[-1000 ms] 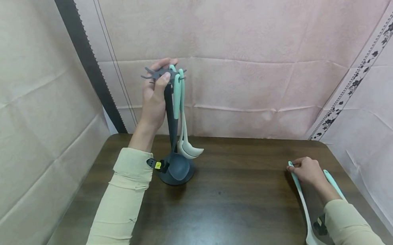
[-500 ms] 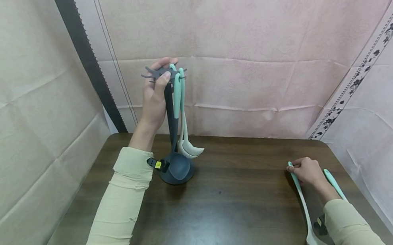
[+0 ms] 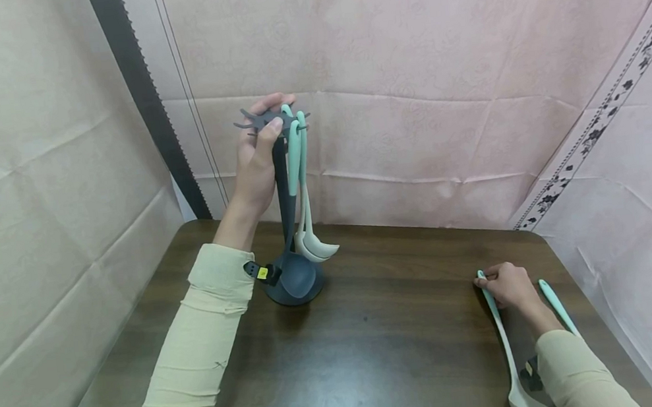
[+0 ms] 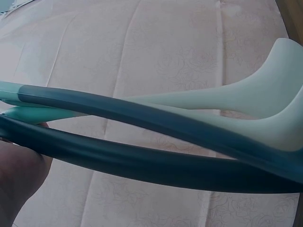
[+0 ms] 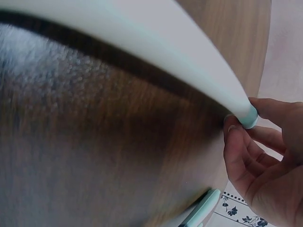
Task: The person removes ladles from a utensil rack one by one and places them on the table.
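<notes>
In the head view my left hand (image 3: 255,168) grips the hooked top of a dark grey utensil stand (image 3: 280,168) upright on the table. A dark ladle (image 3: 299,276) with a mint handle hangs there, beside white utensils (image 3: 317,249) with ladle-like heads. The left wrist view shows the stand's pole (image 4: 142,163) close by the hand. At the table's right side, my right hand (image 3: 510,285) pinches the mint handle end of a long white utensil (image 3: 519,399). Its head is cut off by the frame and partly covered by the sleeve, so its kind is unclear.
Another utensil with a mint handle (image 3: 558,304) lies just right of my right forearm. The brown table (image 3: 378,357) has its far edge against a pale cloth wall (image 3: 389,124), with more cloth at both sides.
Almost nothing differs: the view has shifted very slightly. Both hands keep their places, the left at the stand's top and the right at the utensil's handle end.
</notes>
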`<state>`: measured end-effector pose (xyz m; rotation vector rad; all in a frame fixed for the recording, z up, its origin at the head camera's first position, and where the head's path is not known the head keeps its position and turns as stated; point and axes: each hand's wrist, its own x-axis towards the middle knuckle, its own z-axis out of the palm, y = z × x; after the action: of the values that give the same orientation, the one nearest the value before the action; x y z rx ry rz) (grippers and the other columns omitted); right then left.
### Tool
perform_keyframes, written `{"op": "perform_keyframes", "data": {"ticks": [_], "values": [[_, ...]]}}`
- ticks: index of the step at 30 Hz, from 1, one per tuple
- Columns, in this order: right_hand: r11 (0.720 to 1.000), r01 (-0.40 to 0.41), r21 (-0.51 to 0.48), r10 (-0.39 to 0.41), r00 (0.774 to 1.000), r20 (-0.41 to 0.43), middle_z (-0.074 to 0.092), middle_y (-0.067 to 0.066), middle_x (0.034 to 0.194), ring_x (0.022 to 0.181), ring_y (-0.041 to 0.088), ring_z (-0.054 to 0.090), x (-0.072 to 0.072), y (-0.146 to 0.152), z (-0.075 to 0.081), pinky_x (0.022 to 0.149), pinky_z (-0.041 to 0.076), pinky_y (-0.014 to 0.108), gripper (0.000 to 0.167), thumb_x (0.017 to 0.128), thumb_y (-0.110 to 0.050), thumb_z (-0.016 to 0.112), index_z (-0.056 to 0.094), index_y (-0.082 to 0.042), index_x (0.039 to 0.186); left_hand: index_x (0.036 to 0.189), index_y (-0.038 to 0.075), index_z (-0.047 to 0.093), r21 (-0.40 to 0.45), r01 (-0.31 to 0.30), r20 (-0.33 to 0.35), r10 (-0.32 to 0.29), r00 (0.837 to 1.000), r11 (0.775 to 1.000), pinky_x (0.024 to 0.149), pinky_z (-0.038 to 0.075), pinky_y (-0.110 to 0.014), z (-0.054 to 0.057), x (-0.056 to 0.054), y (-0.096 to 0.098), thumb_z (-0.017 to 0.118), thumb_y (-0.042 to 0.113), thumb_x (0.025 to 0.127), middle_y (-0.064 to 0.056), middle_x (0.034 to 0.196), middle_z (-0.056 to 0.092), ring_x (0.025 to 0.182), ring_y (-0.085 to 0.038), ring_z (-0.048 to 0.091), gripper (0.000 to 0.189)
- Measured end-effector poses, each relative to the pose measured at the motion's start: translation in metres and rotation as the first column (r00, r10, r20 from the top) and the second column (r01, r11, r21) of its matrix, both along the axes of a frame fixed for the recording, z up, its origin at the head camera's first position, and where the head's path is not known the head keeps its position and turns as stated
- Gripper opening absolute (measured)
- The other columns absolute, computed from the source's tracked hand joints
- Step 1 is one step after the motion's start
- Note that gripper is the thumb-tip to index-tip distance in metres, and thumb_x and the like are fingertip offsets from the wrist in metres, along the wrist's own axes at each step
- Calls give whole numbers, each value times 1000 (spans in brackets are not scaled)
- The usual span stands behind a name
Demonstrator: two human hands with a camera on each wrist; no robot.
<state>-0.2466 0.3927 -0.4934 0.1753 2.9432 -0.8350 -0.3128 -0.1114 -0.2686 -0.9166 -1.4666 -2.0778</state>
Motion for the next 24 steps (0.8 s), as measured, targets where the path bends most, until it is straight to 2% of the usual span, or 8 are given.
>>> {"op": "perform_keyframes", "data": {"ticks": [10,24], "values": [[999,21,33,-23,998,63,58,44,131,63,16,69,1,0,2,55,60,33,52,99,-22,73,62,16,133,144,7,55,2,6,-6,-6,1000,1000,114,42,-41,1,0,1,53,19,101,-14,148,61,135,-29,58,44],[998,27,59,-32,996,85,58,42,133,67,18,69,1,-3,3,56,60,33,52,99,-21,75,62,16,133,144,9,55,-12,-7,6,7,1000,1000,114,41,-43,-1,2,0,52,21,102,-15,150,59,134,-29,60,43]]}}
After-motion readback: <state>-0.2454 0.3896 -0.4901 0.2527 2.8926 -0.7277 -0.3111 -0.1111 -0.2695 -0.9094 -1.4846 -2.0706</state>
